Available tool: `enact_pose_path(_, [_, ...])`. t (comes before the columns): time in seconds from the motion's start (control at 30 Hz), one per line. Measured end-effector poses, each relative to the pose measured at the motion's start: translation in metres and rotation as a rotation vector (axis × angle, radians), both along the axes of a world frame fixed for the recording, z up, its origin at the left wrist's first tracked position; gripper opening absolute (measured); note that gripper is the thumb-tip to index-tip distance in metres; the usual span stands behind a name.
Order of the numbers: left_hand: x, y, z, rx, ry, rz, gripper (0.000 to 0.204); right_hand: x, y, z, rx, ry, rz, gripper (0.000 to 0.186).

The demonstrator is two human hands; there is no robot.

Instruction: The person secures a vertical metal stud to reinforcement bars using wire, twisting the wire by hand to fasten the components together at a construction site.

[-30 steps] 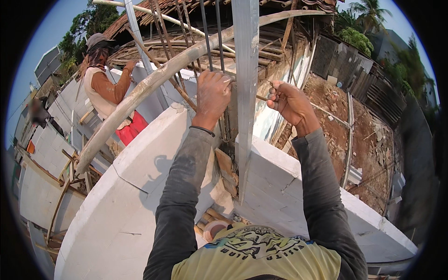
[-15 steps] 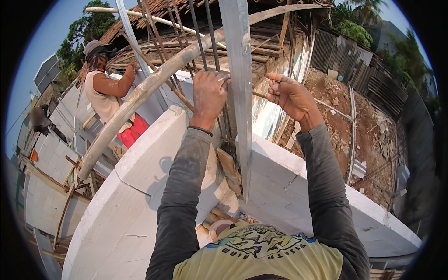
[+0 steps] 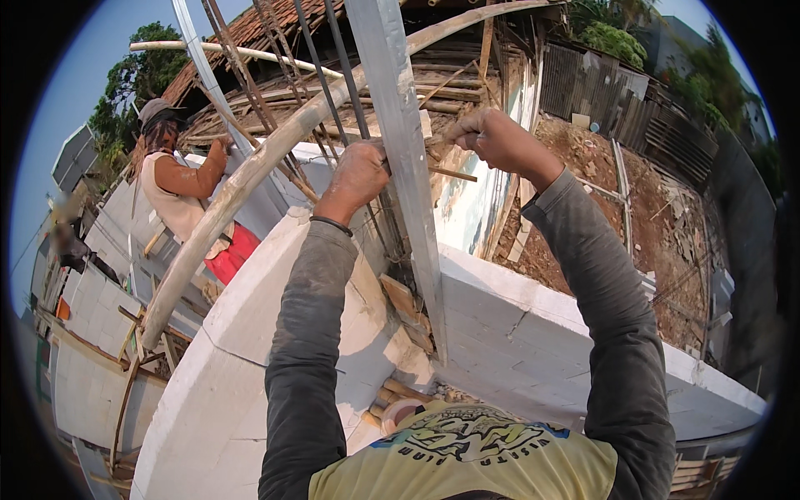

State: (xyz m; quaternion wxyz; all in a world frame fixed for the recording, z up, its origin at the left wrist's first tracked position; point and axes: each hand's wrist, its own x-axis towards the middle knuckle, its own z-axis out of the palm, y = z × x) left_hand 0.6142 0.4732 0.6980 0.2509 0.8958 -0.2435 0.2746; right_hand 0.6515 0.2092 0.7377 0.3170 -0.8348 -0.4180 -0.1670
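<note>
While your two hands are apart in the head view, the grey metal post [image 3: 402, 125] stands in the gap between them. Its long axis runs roughly up and down, the top leaning to your left and the foot near the corner where the left block wall [image 3: 208, 400] and the right block wall [image 3: 508, 308] come close together. Your left hand [image 3: 358, 175] is the nearer one, just beside the post's left face, with its fingers curled at the dark steel bars [image 3: 349, 79]; you have its fingertips turned away, so I cannot tell whether it clamps the bars, the post or something thinner. Your right hand [image 3: 500, 143] lies on the other side, farther out and slightly higher, its fingers bent in and pointing back toward the post; whether they pinch anything is too blurred to tell. Below that hand, a thin wooden stick [image 3: 452, 173] juts out sideways, crossing the post's line. To your left, the curved bamboo pole [image 3: 235, 196] slants between you and a co-worker [image 3: 171, 187].
</note>
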Motion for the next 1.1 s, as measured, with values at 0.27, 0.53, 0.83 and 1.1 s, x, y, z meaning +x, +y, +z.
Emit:
enact_pose_path(0.27, [-0.009, -0.002, 0.019, 0.074, 0.241, 0.001, 0.023, 0.023, 0.03, 0.007, -0.115, -0.18, -0.066, 0.017])
enact_pose_path(0.53, [-0.004, -0.009, 0.006, 0.047, -0.255, 0.103, 0.019, 0.017, 0.011, 0.025, 0.187, 0.215, -0.07, 0.022])
enact_pose_path(0.83, [0.006, -0.01, 0.026, -0.16, -0.123, 0.095, 0.02, 0.017, 0.027, -0.023, 0.789, 0.542, 0.144, 0.03])
enact_pose_path(1.1, [0.01, 0.005, 0.023, -0.153, -0.004, 0.0, 0.012, 0.037, 0.057, -0.032, 0.787, 0.493, 0.299, 0.033])
